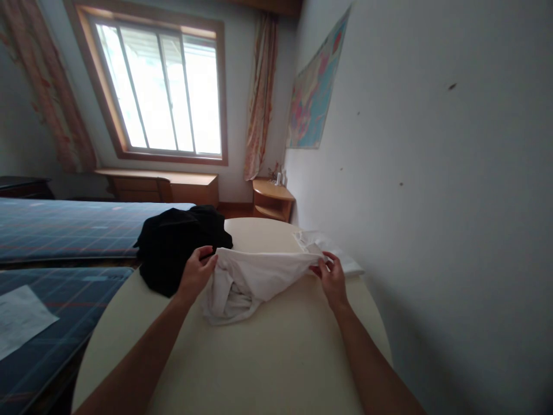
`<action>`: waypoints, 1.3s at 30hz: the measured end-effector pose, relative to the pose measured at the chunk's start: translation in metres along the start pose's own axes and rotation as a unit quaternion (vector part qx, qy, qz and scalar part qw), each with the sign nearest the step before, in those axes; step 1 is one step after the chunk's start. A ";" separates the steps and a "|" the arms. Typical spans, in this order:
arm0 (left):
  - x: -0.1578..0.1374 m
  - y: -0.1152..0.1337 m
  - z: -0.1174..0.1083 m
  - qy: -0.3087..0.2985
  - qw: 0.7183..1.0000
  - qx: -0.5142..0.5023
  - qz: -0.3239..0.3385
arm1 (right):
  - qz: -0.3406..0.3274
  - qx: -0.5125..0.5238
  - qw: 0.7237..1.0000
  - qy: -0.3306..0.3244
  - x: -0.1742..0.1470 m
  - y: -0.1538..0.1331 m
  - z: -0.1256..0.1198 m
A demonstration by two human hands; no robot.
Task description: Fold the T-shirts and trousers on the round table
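Left grip (pixel 197 275) and right grip (pixel 332 279) are pinching the white cloth (pixel 268 274) by its upper ends, centre of the frame; its top edge is running nearly straight, while its lower-left folds are lying, seemingly unsmoothed, over the surface (pixel 259 369).

- Map (pixel 317 86) on the wall (pixel 432 132): any lettering is too small and blurred to read.
- White sheet (pixel 23 317) on the plaid mattress (pixel 97 297): any print is too faint to read.
- Nothing else legible.
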State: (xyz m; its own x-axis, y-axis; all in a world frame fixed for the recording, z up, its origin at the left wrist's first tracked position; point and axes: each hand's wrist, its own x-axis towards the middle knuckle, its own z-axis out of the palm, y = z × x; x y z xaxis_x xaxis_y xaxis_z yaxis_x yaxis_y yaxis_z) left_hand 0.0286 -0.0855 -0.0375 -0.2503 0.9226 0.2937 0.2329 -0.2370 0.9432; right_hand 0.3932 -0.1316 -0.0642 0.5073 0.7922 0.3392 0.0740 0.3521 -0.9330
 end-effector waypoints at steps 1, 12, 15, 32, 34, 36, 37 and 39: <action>-0.003 -0.001 0.004 -0.008 1.000 0.021 0.021 | -0.017 -0.001 1.000 -0.024 -0.001 0.002 0.002; -0.059 0.019 0.031 -0.242 0.892 0.343 0.169 | -0.088 -0.347 0.928 -0.107 -0.020 0.010 0.009; -0.062 0.017 0.036 -0.256 0.887 0.339 0.180 | -0.085 -0.337 0.924 -0.158 -0.024 0.006 0.014; -0.027 0.017 0.014 -0.064 0.979 0.170 0.091 | -0.056 -0.097 0.992 -0.063 -0.004 0.001 0.005; -0.033 0.020 0.017 -0.083 0.962 0.237 0.111 | -0.070 -0.113 0.983 -0.126 -0.007 0.004 0.007; -0.040 0.025 0.018 -0.103 0.935 0.314 0.126 | -0.091 -0.184 0.971 -0.124 -0.008 0.005 0.006; -0.043 0.027 0.019 -0.114 0.923 0.347 0.125 | -0.098 -0.235 0.962 -0.103 -0.009 0.004 0.005; -0.048 0.032 0.019 -0.147 0.904 0.384 0.117 | -0.100 -0.327 0.937 -0.077 -0.009 0.003 0.002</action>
State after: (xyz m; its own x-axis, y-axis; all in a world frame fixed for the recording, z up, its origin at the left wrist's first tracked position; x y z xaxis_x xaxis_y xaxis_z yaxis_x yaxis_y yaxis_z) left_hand 0.0662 -0.1317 -0.0243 0.1245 0.9423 0.3108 0.8595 -0.2590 0.4407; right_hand 0.3869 -0.1364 -0.0699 0.3012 0.8235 0.4808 0.6892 0.1604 -0.7066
